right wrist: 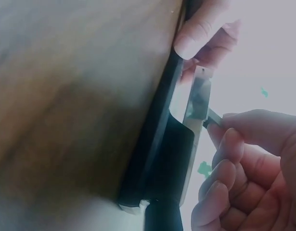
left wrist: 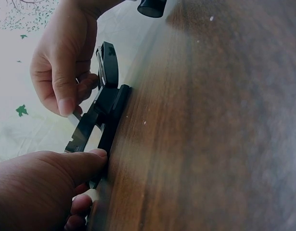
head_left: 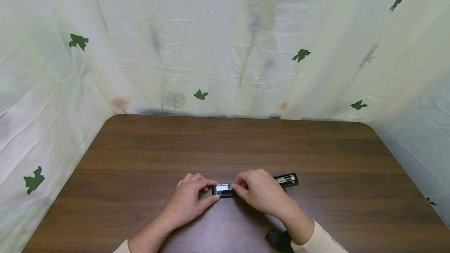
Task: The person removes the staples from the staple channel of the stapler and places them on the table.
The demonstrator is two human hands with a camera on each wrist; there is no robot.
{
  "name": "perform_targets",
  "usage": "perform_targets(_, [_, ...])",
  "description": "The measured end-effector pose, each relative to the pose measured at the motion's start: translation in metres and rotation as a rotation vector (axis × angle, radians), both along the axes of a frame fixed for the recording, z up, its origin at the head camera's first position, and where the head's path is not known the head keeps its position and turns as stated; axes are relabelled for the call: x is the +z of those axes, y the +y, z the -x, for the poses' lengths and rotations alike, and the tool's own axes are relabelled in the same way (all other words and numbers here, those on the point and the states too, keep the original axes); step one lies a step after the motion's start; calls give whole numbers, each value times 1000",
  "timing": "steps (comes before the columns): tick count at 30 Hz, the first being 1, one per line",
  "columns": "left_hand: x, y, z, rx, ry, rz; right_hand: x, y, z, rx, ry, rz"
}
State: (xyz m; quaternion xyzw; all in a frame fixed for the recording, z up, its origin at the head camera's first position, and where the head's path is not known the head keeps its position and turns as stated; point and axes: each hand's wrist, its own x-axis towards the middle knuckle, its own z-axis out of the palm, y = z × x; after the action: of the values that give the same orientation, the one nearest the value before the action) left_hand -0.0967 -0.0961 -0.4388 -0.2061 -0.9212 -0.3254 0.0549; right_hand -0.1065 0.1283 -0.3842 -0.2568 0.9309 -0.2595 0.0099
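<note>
A black stapler (head_left: 256, 184) lies opened out flat on the brown table (head_left: 225, 147), its silver magazine (head_left: 224, 187) facing up. My left hand (head_left: 214, 191) grips the stapler's left end between thumb and fingers; the thumb (left wrist: 85, 161) presses on that end. My right hand (head_left: 236, 188) rests over the stapler's middle. It pinches a small metal strip (right wrist: 212, 118) against the magazine (right wrist: 198, 101). In the left wrist view the same strip (left wrist: 75, 115) shows under the right thumb, beside the stapler (left wrist: 107, 110). The stapler's black top arm (head_left: 286, 179) sticks out to the right of the right hand.
A pale cloth with green leaf prints (head_left: 225, 50) hangs behind and to both sides of the table. A black strap-mounted device (head_left: 277, 239) sits at my right wrist near the table's front edge. Bare wood stretches beyond the hands.
</note>
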Motion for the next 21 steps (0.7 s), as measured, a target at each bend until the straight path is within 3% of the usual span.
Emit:
perform_targets(12, [-2, 0, 0, 1, 38, -4, 8, 2, -1, 1, 43, 54])
perform_targets(21, [-1, 0, 0, 4, 10, -4, 8, 3, -2, 47, 51, 82])
